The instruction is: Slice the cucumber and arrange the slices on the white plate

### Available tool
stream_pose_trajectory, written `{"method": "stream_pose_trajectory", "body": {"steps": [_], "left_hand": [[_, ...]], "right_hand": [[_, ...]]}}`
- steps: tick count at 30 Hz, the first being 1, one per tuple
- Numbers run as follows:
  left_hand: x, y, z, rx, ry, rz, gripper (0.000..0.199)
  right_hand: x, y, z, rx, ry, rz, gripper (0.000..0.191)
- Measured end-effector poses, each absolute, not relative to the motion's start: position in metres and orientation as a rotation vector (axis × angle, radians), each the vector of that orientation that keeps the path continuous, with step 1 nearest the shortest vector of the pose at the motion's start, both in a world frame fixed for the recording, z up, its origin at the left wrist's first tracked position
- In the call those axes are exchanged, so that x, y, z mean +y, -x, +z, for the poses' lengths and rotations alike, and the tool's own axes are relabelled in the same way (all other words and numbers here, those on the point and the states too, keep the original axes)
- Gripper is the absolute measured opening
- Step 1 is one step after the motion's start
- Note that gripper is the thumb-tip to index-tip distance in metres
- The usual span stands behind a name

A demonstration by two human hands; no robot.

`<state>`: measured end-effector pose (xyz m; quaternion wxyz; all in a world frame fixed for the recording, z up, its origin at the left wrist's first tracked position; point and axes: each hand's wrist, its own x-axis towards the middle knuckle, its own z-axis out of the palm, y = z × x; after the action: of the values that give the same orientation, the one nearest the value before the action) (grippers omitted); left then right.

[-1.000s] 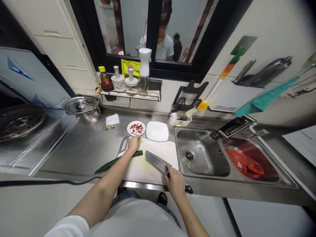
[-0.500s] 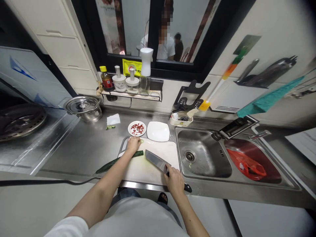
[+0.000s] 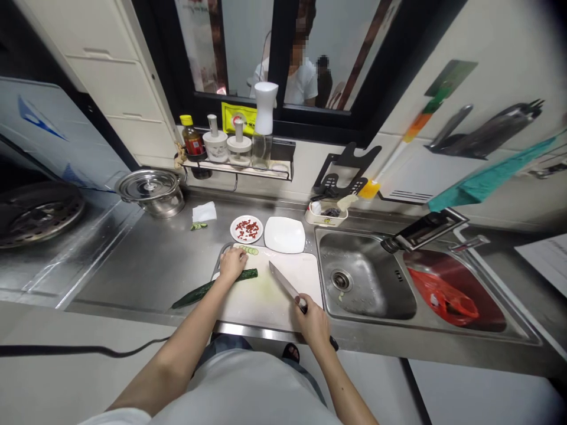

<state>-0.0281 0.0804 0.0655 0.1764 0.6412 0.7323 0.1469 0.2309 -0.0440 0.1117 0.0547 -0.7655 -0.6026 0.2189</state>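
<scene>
My right hand [image 3: 313,321] is wrapped round the black handle of a cleaver [image 3: 283,282]. Its blade points up and left over the white cutting board [image 3: 283,310], narrow side more toward me. My left hand [image 3: 233,264] is low over the board's upper left corner, fingers loosely bent and apart. Just past its fingertips lies a row of thin cucumber slices [image 3: 248,250]. A cut cucumber [image 3: 195,294] rests across the board's left edge, partly covered by my left forearm; its cut end sticks out to the right.
Behind the board stand a plate of chopped red pieces [image 3: 247,229] and a white square dish [image 3: 284,234]. To the right is a double sink [image 3: 367,283] holding a red plastic bag [image 3: 447,301]. A lidded steel pot [image 3: 153,192] and a white tissue [image 3: 204,212] are at the left.
My left hand has drawn back slightly leftward, uncovering the row of slices. The cleaver has turned so its blade shows narrower and its tip points higher.
</scene>
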Motion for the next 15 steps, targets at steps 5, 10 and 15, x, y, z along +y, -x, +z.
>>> {"method": "stream_pose_trajectory", "body": {"steps": [5, 10, 15], "left_hand": [[0.059, 0.033, 0.063, 1.969, -1.875, 0.482, 0.023], [0.047, 0.032, 0.062, 1.83, -1.967, 0.575, 0.023], [0.038, 0.031, 0.061, 1.738, -2.011, 0.628, 0.024]], "right_hand": [[-0.038, -0.227, 0.117, -1.774, 2.382, 0.779, 0.03], [-0.031, -0.221, 0.122, -1.819, 2.307, 0.823, 0.027], [-0.028, -0.213, 0.12, -1.877, 2.258, 0.813, 0.025]]}}
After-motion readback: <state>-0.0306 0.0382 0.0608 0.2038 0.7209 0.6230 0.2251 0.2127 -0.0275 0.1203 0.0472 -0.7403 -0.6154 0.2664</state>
